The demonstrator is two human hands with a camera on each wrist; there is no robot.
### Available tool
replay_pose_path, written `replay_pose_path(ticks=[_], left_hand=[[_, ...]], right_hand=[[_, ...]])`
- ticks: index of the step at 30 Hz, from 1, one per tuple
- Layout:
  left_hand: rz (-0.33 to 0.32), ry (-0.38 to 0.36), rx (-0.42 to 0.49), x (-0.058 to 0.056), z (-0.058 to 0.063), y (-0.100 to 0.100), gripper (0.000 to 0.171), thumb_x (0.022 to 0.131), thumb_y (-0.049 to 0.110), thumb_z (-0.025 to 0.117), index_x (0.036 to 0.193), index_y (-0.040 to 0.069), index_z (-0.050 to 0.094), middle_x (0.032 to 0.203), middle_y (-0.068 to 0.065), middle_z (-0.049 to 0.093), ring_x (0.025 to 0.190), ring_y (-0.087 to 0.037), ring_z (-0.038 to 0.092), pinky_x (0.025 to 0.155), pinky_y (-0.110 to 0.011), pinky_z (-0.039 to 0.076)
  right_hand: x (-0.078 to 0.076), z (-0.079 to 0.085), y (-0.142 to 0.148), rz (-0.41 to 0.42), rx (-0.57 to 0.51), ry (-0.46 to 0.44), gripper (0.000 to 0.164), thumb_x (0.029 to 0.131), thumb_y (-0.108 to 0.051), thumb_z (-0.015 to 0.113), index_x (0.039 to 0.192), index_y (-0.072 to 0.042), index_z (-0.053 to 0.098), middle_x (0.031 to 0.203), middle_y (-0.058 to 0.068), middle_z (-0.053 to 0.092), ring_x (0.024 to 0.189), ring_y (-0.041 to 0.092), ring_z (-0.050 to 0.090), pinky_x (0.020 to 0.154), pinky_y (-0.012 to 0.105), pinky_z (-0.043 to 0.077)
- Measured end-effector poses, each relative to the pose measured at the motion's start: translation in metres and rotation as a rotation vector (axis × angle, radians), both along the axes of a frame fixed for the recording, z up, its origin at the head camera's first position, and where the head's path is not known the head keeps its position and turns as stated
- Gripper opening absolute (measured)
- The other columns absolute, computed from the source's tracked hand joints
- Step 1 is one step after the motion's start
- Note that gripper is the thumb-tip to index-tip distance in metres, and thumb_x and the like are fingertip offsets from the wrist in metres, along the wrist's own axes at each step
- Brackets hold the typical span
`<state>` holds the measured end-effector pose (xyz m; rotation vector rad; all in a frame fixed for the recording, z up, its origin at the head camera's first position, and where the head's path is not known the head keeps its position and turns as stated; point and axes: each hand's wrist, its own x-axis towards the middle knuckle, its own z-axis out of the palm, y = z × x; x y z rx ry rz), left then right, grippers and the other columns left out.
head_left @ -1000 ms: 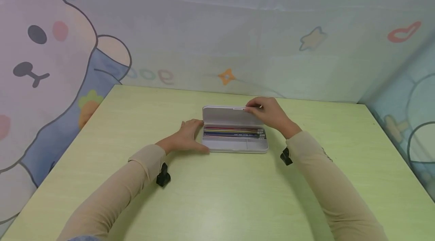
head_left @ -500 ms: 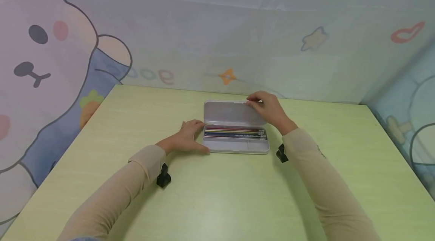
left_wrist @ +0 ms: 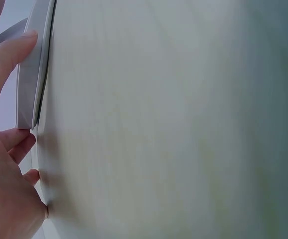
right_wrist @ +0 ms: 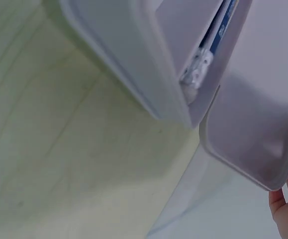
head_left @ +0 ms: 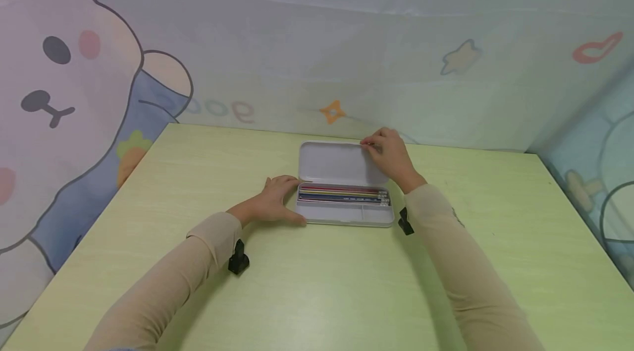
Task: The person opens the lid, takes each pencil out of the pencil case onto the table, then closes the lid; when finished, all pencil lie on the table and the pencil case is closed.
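A pale pencil case [head_left: 327, 213] stands with its lid [head_left: 329, 163] swung back on the table. Inside, along the hinge side, lie several pencils [head_left: 342, 195] in different colours, their eraser ends to the right. My left hand [head_left: 272, 199] holds the case's left end, thumb at the front side [left_wrist: 29, 74] and fingers at the far corner. At the lid's far right edge my right hand [head_left: 391, 155] pinches the rim; in the right wrist view only some of its fingers [right_wrist: 278, 201] show. White eraser ends [right_wrist: 197, 69] are visible there too.
The pale wooden table [head_left: 322, 285] ends behind the lid at a printed cloth backdrop [head_left: 277, 54]. A small black device [head_left: 239, 260] hangs at the left cuff, another black device [head_left: 406, 223] at the right cuff. The case's front part has a divider [head_left: 362, 212].
The lid has tilted back from roughly upright to a flatter slant, my right hand moving away with it. My left hand has stayed at the case's left end.
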<state>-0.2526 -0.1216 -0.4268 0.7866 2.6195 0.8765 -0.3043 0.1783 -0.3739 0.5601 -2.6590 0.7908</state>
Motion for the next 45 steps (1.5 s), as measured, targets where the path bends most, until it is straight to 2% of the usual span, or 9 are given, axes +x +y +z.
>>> replay_pose_path(ticks=[4, 10, 17, 22, 27, 31, 35, 40, 45], left_hand=[[-0.001, 0.001, 0.000, 0.001, 0.001, 0.000, 0.094, 0.073, 0.043, 0.082, 0.146, 0.006, 0.037, 0.148, -0.017, 0.033, 0.142, -0.038, 0.019, 0.112, -0.064, -0.004], [-0.005, 0.008, 0.002, 0.002, 0.001, -0.001, 0.093, 0.072, 0.044, 0.082, 0.145, 0.006, 0.038, 0.148, -0.017, 0.035, 0.141, -0.038, 0.020, 0.112, -0.064, -0.003], [-0.007, 0.027, -0.004, 0.003, 0.002, -0.002, 0.094, 0.071, 0.044, 0.082, 0.145, 0.005, 0.039, 0.147, -0.018, 0.037, 0.140, -0.039, 0.023, 0.113, -0.064, -0.002], [-0.010, 0.039, 0.001, 0.002, 0.000, -0.002, 0.095, 0.070, 0.044, 0.083, 0.145, 0.005, 0.039, 0.146, -0.017, 0.038, 0.140, -0.037, 0.024, 0.112, -0.064, -0.002], [-0.012, 0.035, 0.002, 0.003, 0.002, -0.002, 0.095, 0.071, 0.044, 0.083, 0.145, 0.005, 0.039, 0.146, -0.018, 0.038, 0.140, -0.038, 0.023, 0.112, -0.065, -0.003], [-0.011, 0.026, -0.003, 0.003, 0.002, -0.001, 0.094, 0.072, 0.044, 0.082, 0.145, 0.004, 0.038, 0.147, -0.018, 0.036, 0.140, -0.038, 0.021, 0.112, -0.065, -0.003], [-0.014, 0.024, -0.002, 0.003, 0.002, -0.001, 0.094, 0.072, 0.043, 0.082, 0.145, 0.004, 0.038, 0.147, -0.018, 0.036, 0.141, -0.038, 0.021, 0.112, -0.065, -0.003], [-0.014, 0.028, -0.009, 0.003, 0.002, -0.001, 0.094, 0.072, 0.043, 0.081, 0.146, 0.003, 0.037, 0.147, -0.018, 0.036, 0.141, -0.039, 0.021, 0.112, -0.065, -0.003], [-0.014, 0.034, -0.013, 0.003, 0.003, -0.001, 0.094, 0.072, 0.044, 0.081, 0.145, 0.004, 0.038, 0.147, -0.017, 0.037, 0.141, -0.039, 0.021, 0.112, -0.065, -0.003]], right_hand=[[0.000, -0.005, 0.006, 0.014, 0.070, -0.036, 0.026, 0.093, -0.018, 0.065, 0.113, -0.002, 0.071, 0.107, 0.017, 0.059, 0.101, 0.034, 0.051, 0.087, 0.046, 0.042], [0.004, -0.010, 0.012, 0.045, 0.159, -0.151, 0.057, 0.087, -0.034, 0.072, 0.133, -0.003, 0.058, 0.128, 0.020, 0.051, 0.117, 0.037, 0.045, 0.101, 0.050, 0.037], [0.006, -0.019, 0.015, 0.054, 0.203, -0.270, 0.082, 0.083, -0.048, 0.072, 0.144, -0.002, 0.043, 0.143, 0.019, 0.040, 0.131, 0.037, 0.036, 0.109, 0.050, 0.032], [0.006, -0.027, 0.018, 0.077, 0.224, -0.334, 0.094, 0.080, -0.053, 0.073, 0.148, -0.002, 0.033, 0.151, 0.019, 0.031, 0.139, 0.037, 0.029, 0.113, 0.051, 0.027], [0.006, -0.032, 0.020, 0.108, 0.280, -0.347, 0.095, 0.081, -0.053, 0.072, 0.149, -0.001, 0.031, 0.154, 0.020, 0.025, 0.142, 0.038, 0.023, 0.115, 0.051, 0.022], [0.006, -0.034, 0.021, 0.134, 0.326, -0.365, 0.089, 0.085, -0.051, 0.068, 0.148, 0.001, 0.033, 0.156, 0.021, 0.021, 0.144, 0.040, 0.018, 0.116, 0.055, 0.017], [0.007, -0.034, 0.020, 0.141, 0.352, -0.444, 0.084, 0.089, -0.050, 0.062, 0.149, 0.000, 0.032, 0.159, 0.019, 0.015, 0.146, 0.039, 0.008, 0.115, 0.060, 0.011], [0.008, -0.034, 0.021, 0.143, 0.349, -0.570, 0.081, 0.093, -0.054, 0.053, 0.151, -0.003, 0.027, 0.161, 0.017, 0.008, 0.147, 0.037, 0.000, 0.115, 0.061, 0.006], [0.009, -0.034, 0.020, 0.137, 0.331, -0.632, 0.083, 0.093, -0.056, 0.050, 0.152, -0.004, 0.024, 0.161, 0.016, 0.005, 0.147, 0.038, -0.003, 0.115, 0.061, 0.006]])
